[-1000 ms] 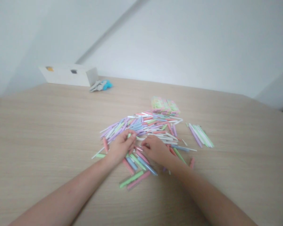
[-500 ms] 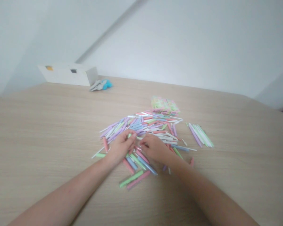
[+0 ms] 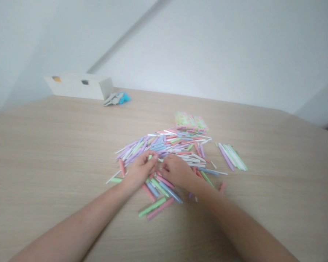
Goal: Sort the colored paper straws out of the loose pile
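A heap of several pastel sticks [image 3: 166, 145] in pink, green, blue, purple and white lies spread on the wooden table [image 3: 43, 145]. My left hand [image 3: 139, 169] rests at the heap's near edge with its fingers curled around a green stick [image 3: 150, 157]. My right hand [image 3: 177, 171] sits beside it, fingers bent down and pinching among the sticks; what it holds is hidden. The two hands almost touch. More sticks [image 3: 157, 198] lie loose under and in front of my wrists.
A small separate bundle of green, white and purple sticks [image 3: 232, 156] lies to the right. A flat colourful packet [image 3: 190, 122] sits behind the heap. A white box [image 3: 79, 86] and a grey-blue crumpled thing [image 3: 117, 98] stand at the far left by the wall.
My right hand has crept slightly left and up towards my left hand. The left hand has barely moved.
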Motion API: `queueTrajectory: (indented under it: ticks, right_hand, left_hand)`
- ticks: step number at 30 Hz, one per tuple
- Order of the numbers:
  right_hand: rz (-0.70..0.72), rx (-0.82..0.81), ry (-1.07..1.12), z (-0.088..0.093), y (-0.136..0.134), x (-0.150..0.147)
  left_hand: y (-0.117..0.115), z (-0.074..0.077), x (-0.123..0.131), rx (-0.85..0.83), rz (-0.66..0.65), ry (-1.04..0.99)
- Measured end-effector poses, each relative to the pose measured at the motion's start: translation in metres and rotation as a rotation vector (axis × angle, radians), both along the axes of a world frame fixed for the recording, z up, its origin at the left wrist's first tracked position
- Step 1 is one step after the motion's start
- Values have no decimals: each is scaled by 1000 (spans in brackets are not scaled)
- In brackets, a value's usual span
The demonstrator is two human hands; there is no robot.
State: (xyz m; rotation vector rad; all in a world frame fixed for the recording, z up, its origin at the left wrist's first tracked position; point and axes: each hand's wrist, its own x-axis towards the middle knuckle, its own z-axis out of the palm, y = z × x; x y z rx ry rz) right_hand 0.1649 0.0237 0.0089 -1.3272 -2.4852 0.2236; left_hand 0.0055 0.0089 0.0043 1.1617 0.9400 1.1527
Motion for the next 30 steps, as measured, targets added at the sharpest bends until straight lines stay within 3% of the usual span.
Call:
queueTrajectory:
  ticks: [4,8,11,18,23,30]
  right_hand:
    - [-70,-65,163,4,0,9]
    - [-111,-410,569,11,-10,21]
    - [-110,-557,771,16,-22,21]
    - [-54,-570,967,14,-34,11]
    - [43,-547,977,17,-39,14]
    - [31,-557,982,15,-44,15]
  left_hand:
    - [-1,1,0,2,-18,-34]
    - [-4,3,1,4,-74,-110]
    - [-6,4,2,7,-76,-116]
    - [-9,2,4,3,-105,-119]
    - [-11,1,4,21,-121,-75]
    - [-13,-5,2,106,-127,85]
